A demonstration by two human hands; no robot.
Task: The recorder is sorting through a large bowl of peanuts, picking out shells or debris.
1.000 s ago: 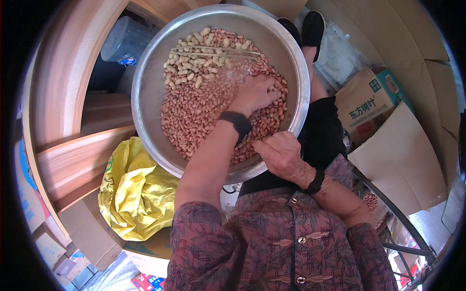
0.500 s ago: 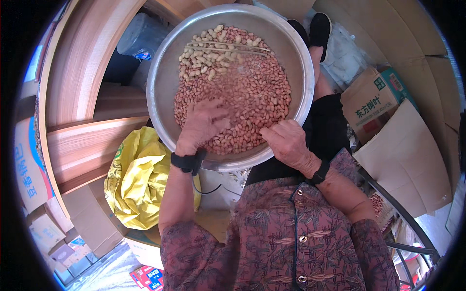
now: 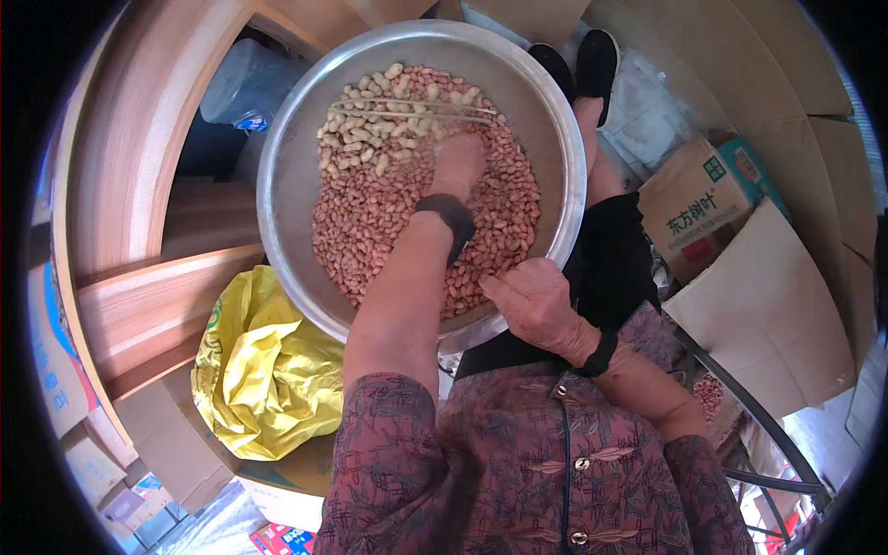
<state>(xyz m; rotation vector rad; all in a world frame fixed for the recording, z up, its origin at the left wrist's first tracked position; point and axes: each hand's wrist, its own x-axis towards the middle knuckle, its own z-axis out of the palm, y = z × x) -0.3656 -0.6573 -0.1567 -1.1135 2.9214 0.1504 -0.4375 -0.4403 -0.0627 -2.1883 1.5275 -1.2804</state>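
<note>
A wide metal basin [image 3: 285, 166] holds many shelled reddish peanuts [image 3: 370, 217], with pale unshelled peanuts [image 3: 365, 139] heaped at its far left. Two thin, light-coloured sticks [image 3: 416, 112] lie across the far part of the heap. My left hand [image 3: 460, 165] reaches deep among the peanuts right of the unshelled ones; its fingers are blurred and partly hidden. A dark band circles that wrist. At the near right rim of the basin, my right hand [image 3: 536, 303] is closed over the edge, its thumb side above the peanuts. It wears a dark wristband too.
A crumpled yellow bag [image 3: 268, 370] lies left of the basin, beside wooden shelving [image 3: 166, 314]. Cardboard boxes [image 3: 694, 208] and a loose cardboard flap [image 3: 768, 314] stand to the right. Two dark shoes [image 3: 595, 74] show beyond the basin. A black metal frame [image 3: 749, 407] curves at lower right.
My left hand has moved from the near left of the peanuts to the far middle, its forearm now across the basin. The right hand stays at the rim. The view has shifted slightly.
</note>
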